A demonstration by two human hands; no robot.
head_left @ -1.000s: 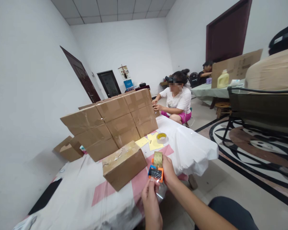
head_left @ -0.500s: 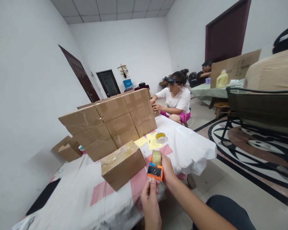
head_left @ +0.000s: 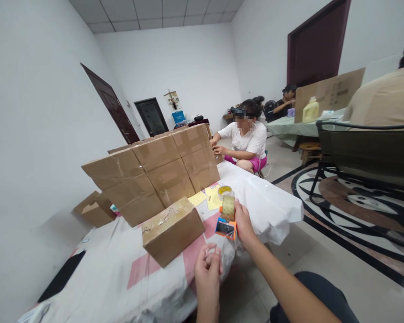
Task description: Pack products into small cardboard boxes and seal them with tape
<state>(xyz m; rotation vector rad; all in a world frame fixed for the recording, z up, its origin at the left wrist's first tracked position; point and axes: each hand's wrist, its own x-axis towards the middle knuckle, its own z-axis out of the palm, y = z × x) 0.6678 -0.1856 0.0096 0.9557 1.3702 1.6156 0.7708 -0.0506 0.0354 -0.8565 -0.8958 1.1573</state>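
Note:
My right hand (head_left: 245, 224) grips a tape dispenser (head_left: 226, 228) with an orange and blue frame and a roll of yellowish tape on top. To its lower left is my left hand (head_left: 208, 264), its fingers pinched together; whatever may be between them is too small to make out. A closed cardboard box (head_left: 173, 233) lies on the cloth-covered table (head_left: 104, 269), left of the dispenser. Just behind the dispenser, a loose tape roll (head_left: 225, 192) rests by yellow paper sheets (head_left: 212, 197).
Stacked cardboard boxes (head_left: 164, 166) stand across the back of the table. An open box (head_left: 96, 210) is at the left. Beyond the far edge a person (head_left: 250, 139) sits with both hands at a box. A chair (head_left: 366, 157) stands at the right.
My right hand and the dispenser have moved up and to the right, away from my left hand. My left hand has shifted slightly up and left.

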